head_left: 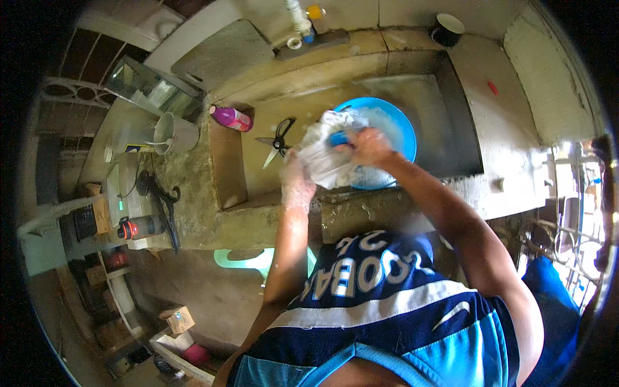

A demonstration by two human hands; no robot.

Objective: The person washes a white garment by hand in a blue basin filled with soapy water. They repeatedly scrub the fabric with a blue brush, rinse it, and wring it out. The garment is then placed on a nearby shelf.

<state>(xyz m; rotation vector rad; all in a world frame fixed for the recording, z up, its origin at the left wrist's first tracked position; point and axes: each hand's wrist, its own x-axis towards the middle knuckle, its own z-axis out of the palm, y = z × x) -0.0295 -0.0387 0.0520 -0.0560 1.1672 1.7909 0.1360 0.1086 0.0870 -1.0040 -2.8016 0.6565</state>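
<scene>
Over the sink basin, my left hand (296, 179), wet with suds, grips the edge of a bunched white cloth (320, 155). My right hand (372, 147) is closed around a small blue brush (338, 138) pressed against the cloth; its bristles are hidden. Behind and below the cloth sits a blue basin (407, 132) of foamy water. Dark-handled scissors (280, 138) lie partly spread on the sink floor, just left of the cloth and close to my left hand.
A purple bottle (232, 119) lies at the sink's left side. On the left counter stand a grey bucket (175, 133) and a dark bottle with a red cap (142, 226). At the back right is a dark pot (447, 29). The raised concrete sink edge runs before me.
</scene>
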